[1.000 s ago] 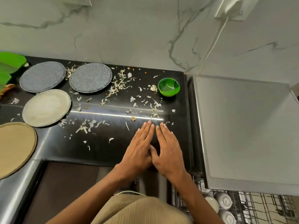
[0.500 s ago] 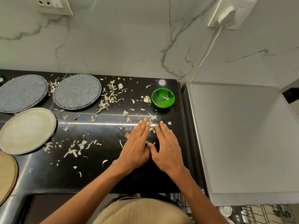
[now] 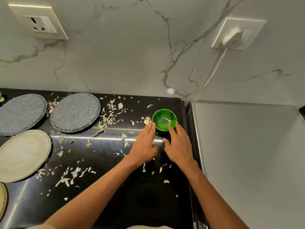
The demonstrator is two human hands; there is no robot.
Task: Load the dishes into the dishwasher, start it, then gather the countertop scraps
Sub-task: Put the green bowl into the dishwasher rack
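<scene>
Near counter's right edge (image 3: 185, 129) | left hand (image 3: 144, 146), right hand (image 3: 179, 146) grips flat, empty | flanking green bowl (image 3: 164, 119)

Veined marble wall (image 3: 123, 52) with two sockets, above glossy black countertop (image 3: 102, 187).

The glossy black desk (image 3: 105, 204) carries two speckled grey plates (image 3: 75, 112) at the back left, with a pale beige plate (image 3: 23, 154) in front of them. A small green bowl (image 3: 164, 119) sits near the right edge. Pale vegetable scraps (image 3: 109, 118) lie scattered across the surface between plates and bowl, and both hands (image 3: 145, 146) rest flat on it just before the bowl.
</scene>
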